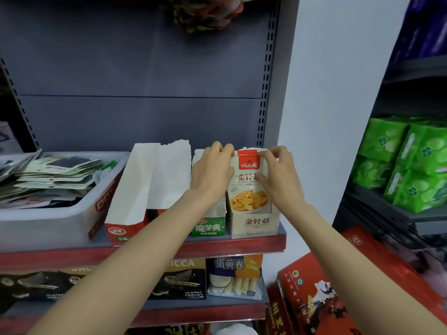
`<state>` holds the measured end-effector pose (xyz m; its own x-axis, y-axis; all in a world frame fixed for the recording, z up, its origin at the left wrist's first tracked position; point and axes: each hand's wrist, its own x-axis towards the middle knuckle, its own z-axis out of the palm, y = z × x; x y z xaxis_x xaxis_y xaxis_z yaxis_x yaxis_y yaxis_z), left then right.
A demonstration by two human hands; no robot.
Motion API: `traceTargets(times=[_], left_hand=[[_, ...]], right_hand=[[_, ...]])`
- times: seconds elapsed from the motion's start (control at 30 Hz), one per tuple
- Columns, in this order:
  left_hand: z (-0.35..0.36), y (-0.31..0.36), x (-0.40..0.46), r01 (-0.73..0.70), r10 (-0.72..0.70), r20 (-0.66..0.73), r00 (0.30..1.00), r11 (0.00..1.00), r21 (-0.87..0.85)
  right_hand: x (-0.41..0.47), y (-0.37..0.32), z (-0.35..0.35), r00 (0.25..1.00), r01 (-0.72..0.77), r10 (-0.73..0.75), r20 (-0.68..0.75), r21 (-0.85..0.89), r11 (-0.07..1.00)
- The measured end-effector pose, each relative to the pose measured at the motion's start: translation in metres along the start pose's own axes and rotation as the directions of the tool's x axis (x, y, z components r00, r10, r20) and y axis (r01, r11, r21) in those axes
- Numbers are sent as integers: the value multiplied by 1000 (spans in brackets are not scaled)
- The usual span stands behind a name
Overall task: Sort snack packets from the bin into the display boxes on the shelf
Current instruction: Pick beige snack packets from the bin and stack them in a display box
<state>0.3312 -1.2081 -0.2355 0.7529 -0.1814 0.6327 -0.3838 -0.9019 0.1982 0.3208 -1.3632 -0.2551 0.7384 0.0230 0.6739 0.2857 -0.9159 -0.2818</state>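
- The left hand (212,165) is curling its fingers round the upper left edge of a needle mushroom packet (249,182), gripping it from the side.
- The right hand (278,172) is pinching the packet's top right corner, thumb and forefinger closing on the red header strip.
- The packet is standing upright in the beige needle mushroom display box (254,224), the rightmost box on the shelf (242,247), with its front facing the camera and its upper half rising above the box's low front wall.
- Just left of that box, a green-fronted display box (209,228) is sitting partly behind the left forearm; what is inside it cannot be told.
- Further left, a tall white display box with a red and green front (135,189) is standing with its torn flaps pointing up.
- At the shelf's left end, a pale grey bin (60,216) is holding a loose heap of flat snack packets (48,180), lying well apart from both hands.
- On the shelf below, a dark wafer box (179,281) and an egg roll pack (235,276) are sitting side by side.
- To the right, green packs (411,160) are stacking up on a neighbouring rack, and red gift boxes (321,298) are lying low at the lower right.
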Motion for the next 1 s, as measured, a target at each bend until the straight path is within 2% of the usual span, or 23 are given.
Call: traceTargets(times=[0.1, 0.2, 0.4, 0.47, 0.57, 0.7, 0.77, 0.87, 0.93, 1.0], left_hand=[[-3, -2, -2, 0, -1, -14, 1000, 1000, -8], [-16, -11, -10, -6, 3, -62, 998, 999, -49], [-56, -57, -40, 35, -42, -107, 993, 997, -73], [-74, -82, -50, 99, -104, -139, 985, 994, -43], [-104, -130, -61, 271, -259, -209, 943, 962, 32], [-144, -200, -70, 414, -357, -290, 888, 895, 165], [-161, -230, -73, 493, -438, -255, 862, 841, 224], [-182, -271, -76, 594, -583, -118, 804, 773, 224], [-189, -292, -78, 644, -656, 24, 755, 748, 160], [-193, -302, -82, 673, -667, 212, 714, 738, 54]], right_hand=[[-1, -12, -2, 999, 42, -44, -24, -66, 997], [-1, -35, -4, 983, 168, -173, -68, -73, 983], [3, -99, 12, 964, 218, -242, 111, 196, 956], [5, -125, 25, 958, 198, -247, 146, 288, 937], [9, -169, 50, 944, 174, -265, 198, 386, 906], [18, -231, 82, 918, 174, -318, 236, 482, 859], [24, -258, 97, 903, 170, -336, 267, 496, 852], [32, -295, 117, 864, 162, -364, 349, 492, 855], [38, -315, 127, 826, 169, -396, 402, 493, 854], [44, -331, 137, 795, 158, -405, 451, 491, 857]])
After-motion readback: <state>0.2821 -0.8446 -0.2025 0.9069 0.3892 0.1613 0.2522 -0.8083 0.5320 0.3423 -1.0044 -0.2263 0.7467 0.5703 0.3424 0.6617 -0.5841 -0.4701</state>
